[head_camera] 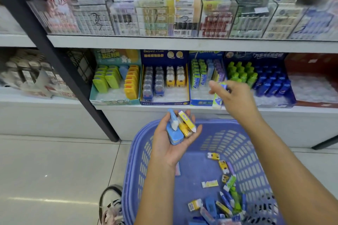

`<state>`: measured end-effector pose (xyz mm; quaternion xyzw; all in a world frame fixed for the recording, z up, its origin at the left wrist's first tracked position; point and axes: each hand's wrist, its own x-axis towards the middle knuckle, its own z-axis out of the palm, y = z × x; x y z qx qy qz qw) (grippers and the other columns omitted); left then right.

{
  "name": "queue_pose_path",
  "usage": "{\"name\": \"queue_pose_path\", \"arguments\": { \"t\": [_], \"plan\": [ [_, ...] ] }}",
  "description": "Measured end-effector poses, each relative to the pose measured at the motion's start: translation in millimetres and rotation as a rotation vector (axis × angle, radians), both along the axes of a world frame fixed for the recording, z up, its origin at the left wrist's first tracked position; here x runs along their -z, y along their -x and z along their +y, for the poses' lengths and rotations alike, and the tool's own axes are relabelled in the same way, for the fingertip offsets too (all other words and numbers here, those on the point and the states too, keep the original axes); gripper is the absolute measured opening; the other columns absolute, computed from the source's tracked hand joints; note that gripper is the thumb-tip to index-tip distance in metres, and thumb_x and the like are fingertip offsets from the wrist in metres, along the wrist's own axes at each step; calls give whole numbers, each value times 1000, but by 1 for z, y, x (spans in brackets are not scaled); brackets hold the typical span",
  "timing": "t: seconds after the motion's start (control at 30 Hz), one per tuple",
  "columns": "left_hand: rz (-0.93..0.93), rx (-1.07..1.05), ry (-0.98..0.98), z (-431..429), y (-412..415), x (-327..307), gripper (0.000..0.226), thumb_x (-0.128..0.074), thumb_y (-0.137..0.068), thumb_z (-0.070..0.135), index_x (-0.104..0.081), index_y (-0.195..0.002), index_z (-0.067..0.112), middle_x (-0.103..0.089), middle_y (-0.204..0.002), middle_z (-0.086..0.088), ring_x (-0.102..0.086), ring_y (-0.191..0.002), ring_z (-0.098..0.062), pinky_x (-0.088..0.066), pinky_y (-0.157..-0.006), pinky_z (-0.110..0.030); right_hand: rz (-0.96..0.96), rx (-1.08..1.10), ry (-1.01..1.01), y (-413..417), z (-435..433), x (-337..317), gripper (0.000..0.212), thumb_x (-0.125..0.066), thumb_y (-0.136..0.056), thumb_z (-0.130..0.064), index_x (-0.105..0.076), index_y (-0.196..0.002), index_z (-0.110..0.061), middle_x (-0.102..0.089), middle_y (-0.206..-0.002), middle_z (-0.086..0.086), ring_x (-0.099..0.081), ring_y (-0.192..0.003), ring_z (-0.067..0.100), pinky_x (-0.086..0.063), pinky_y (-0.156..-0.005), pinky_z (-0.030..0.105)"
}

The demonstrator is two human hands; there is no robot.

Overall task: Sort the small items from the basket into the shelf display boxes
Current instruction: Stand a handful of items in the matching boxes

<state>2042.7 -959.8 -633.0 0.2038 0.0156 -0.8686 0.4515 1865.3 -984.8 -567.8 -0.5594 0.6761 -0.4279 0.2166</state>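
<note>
Though blurred along the top shelf [164, 43], shows the lower shelf [128, 109] sharply enough to count. Counts five display boxes side by side there: teal box [117, 101], dark blue box [164, 103], blue stick box [199, 103], blue bottle box [256, 56], red box [311, 62]. Cradles four small pieces [180, 128] in the left hand [170, 144], palm up, fingers curled loosely round them: two blue, two yellow. Pinches one green-and-white stick eraser [218, 97] between thumb and fingers of the right hand [236, 97], hanging at the front lip of the blue stick box. Shows bare white tray along the front of the four fuller boxes and across most of the red box. Holds both hands above the basket [140, 160], the left over its far rim, the right beyond it, near the shelf edge. Counts over a dozen loose items [225, 204] on the basket floor, mostly heaped toward the near right corner, with open blue floor across the far half. Hems the left side with a slanting black post [73, 78]; puts one shoe [111, 202] just beside the basket's near left wall.
</note>
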Motion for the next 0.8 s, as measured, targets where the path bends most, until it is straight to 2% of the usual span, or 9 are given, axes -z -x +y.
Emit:
{"name": "queue_pose_path", "arguments": {
  "t": [0.07, 0.13, 0.2, 0.27, 0.37, 0.47, 0.53, 0.67, 0.8],
  "plan": [
    [-125, 0, 8, -4, 0, -2, 28, -65, -74, 29, -69, -93, 9, -70, -103, -12, -68, -91, -28, -54, -73, -41, 123, 60, 67, 11, -24, -3, 34, -69, -81, -41, -59, -66, -12, -44, -45, -7, -37, -42, 6, -29, -41, 17],
    [-201, -3, 29, -7, 2, -3, 27, -67, -73, 30, -69, -93, 11, -71, -100, -11, -67, -89, -26, -53, -65, -35, 235, 9, 24, 17, -47, -4, 21, -69, -84, -32, -69, -87, -11, -56, -57, -2, -42, -47, 9, -29, -41, 12],
    [-246, -9, 61, -9, 3, -3, 21, -68, -73, 29, -72, -88, 14, -71, -98, -10, -67, -85, -25, -53, -61, -32, 375, -82, -74, 24, -67, 2, 22, -62, -89, -24, -68, -108, -13, -66, -79, 7, -41, -51, 5, -28, -45, 11],
    [-293, -10, 88, -11, 3, -2, 19, -68, -75, 29, -71, -89, 16, -71, -98, -8, -67, -85, -24, -53, -61, -31, 422, -113, -126, 27, -81, 6, 26, -64, -89, -19, -63, -114, -11, -65, -95, 9, -45, -59, 8, -33, -53, 18],
    [-364, -11, 128, -14, 2, -1, 22, -70, -73, 30, -69, -91, 18, -71, -94, -5, -67, -84, -21, -55, -64, -31, 374, -110, -120, 27, -92, 7, 26, -73, -80, -17, -59, -101, -11, -58, -85, 1, -53, -74, 14, -37, -60, 20],
    [-446, -21, 149, -16, 3, -1, 23, -73, -66, 33, -74, -85, 20, -70, -88, -5, -67, -81, -19, -55, -62, -30, 365, -137, -101, 30, -100, 6, 22, -75, -78, -18, -62, -94, -13, -58, -82, -3, -52, -72, 9, -34, -55, 8],
    [-473, -21, 156, -16, 4, -2, 26, -75, -62, 34, -74, -85, 20, -69, -86, -5, -67, -80, -18, -55, -61, -30, 379, -155, -103, 32, -102, 6, 20, -76, -78, -18, -63, -93, -15, -58, -81, -4, -52, -71, 7, -34, -56, 6],
    [-483, -12, 165, -14, 7, -5, 28, -74, -63, 34, -74, -87, 20, -68, -87, -4, -66, -81, -18, -54, -60, -29, 376, -196, -80, 31, -105, 5, 20, -75, -78, -15, -66, -94, -11, -60, -81, -2, -56, -75, 11, -40, -64, 14],
    [-503, -6, 164, -11, 8, -9, 22, -73, -64, 34, -76, -82, 23, -67, -88, -5, -63, -84, -19, -54, -60, -29, 331, -210, -94, 33, -107, 3, 16, -76, -76, -12, -67, -90, -12, -62, -83, 0, -56, -71, 9, -40, -57, 13]
  ]
}}
